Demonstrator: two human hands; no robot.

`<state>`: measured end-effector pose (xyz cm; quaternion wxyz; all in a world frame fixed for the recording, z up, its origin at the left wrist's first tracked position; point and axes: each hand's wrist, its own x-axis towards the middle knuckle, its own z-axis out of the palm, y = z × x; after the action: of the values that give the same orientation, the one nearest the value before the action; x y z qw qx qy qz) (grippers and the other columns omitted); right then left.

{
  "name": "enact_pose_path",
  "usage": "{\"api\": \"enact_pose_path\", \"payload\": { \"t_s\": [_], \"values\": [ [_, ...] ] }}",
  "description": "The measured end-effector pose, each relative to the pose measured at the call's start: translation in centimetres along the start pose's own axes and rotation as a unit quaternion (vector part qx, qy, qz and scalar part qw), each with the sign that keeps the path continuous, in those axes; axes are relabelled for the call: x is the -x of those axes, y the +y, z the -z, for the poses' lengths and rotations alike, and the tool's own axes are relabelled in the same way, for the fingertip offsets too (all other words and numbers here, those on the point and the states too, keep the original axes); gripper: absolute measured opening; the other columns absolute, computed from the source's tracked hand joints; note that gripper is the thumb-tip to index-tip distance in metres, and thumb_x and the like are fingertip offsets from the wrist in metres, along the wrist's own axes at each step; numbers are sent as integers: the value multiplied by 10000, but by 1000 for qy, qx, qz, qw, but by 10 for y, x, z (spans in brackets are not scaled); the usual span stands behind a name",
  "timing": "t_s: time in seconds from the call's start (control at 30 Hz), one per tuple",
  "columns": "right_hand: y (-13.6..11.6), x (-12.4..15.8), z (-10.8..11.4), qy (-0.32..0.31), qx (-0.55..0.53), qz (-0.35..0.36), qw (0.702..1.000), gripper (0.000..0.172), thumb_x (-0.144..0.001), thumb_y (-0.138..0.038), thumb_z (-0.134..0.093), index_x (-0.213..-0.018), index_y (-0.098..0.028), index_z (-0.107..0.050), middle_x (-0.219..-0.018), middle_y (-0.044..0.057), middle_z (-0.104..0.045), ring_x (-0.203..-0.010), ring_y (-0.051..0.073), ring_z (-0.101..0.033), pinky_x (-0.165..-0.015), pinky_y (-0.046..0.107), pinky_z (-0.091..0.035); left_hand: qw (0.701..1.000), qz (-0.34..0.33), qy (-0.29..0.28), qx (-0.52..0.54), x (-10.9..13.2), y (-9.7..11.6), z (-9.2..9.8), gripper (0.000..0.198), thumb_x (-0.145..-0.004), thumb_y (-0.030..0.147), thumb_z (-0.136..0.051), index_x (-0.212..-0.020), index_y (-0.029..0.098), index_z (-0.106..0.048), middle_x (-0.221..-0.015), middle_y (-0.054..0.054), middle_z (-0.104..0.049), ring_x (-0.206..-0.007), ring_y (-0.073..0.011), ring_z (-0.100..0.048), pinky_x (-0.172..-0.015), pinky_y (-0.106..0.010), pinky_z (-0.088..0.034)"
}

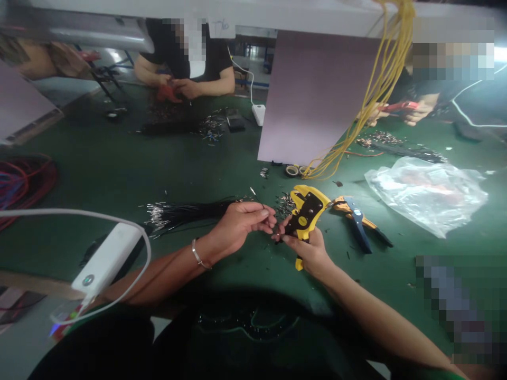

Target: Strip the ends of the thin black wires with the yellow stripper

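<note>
My left hand (247, 219) is closed in a pinch on a thin black wire (258, 198), whose pale metal end sticks up beyond the fingers. Close by on the right, my right hand (311, 248) grips a yellow and black wire stripper (307, 211), its head pointing up and away from me. The fingertips of both hands are near each other, with a small gap between them. Behind the left hand lies a bundle of black wires (190, 212) with light metal tips at its left end. Small metal terminals (284, 203) are heaped just beyond the hands.
Blue and orange pliers (358, 221) and a clear plastic bag (430, 192) lie at right. Yellow wires (368, 116) hang beside a pale board (312, 95). A white power bank (109, 258) with a cable is at left. Two people work across the green table (138, 163).
</note>
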<state>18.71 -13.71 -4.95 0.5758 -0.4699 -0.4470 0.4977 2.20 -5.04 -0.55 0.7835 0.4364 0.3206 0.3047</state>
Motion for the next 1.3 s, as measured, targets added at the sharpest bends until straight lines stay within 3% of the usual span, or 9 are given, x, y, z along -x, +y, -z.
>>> {"api": "enact_pose_path", "payload": {
  "t_s": [0.37, 0.57, 0.8, 1.03, 1.3],
  "values": [
    [-6, 1, -5, 16, -8, -4, 1000, 147, -732, -250, -710, -819, -203, -601, -745, 2, -596, -670, 178, -598, -670, 333, -514, 1000, 14, -19, -4, 4, 1, -2, 171, -754, 234, -711, -818, 76, -713, -733, -84, -682, -643, -145, -646, -658, -316, -539],
    [-3, -3, -3, 40, 2, -4, 999, 150, -711, -245, -699, -792, -199, -582, -723, 3, -583, -646, 177, -595, -678, 353, -531, 1000, -18, -15, -15, 2, 9, 2, 154, -750, 236, -710, -764, 83, -714, -673, -65, -664, -603, -156, -647, -617, -321, -546],
    [4, 0, -2, 21, 39, 5, 999, 225, -707, -235, -703, -895, -208, -582, -800, 23, -618, -745, 197, -607, -734, 367, -518, 997, -72, 32, 10, -5, 12, 10, 145, -769, 213, -698, -831, 84, -720, -734, -81, -679, -706, -166, -653, -700, -338, -555],
    [2, 0, -4, -1, 35, -13, 999, 205, -697, -236, -683, -876, -203, -589, -803, 27, -628, -744, 202, -608, -720, 356, -504, 993, -76, 83, 47, -5, 19, 13, 133, -794, 196, -675, -864, 95, -727, -835, -88, -690, -799, -155, -655, -809, -317, -528],
    [2, 1, -5, -24, 9, -30, 999, 209, -703, -248, -699, -879, -205, -594, -817, 30, -626, -743, 201, -613, -701, 354, -501, 987, -105, 95, 76, -1, 21, 6, 78, -771, 143, -678, -812, 111, -737, -856, -79, -689, -841, -165, -653, -886, -363, -523]
  ]
}}
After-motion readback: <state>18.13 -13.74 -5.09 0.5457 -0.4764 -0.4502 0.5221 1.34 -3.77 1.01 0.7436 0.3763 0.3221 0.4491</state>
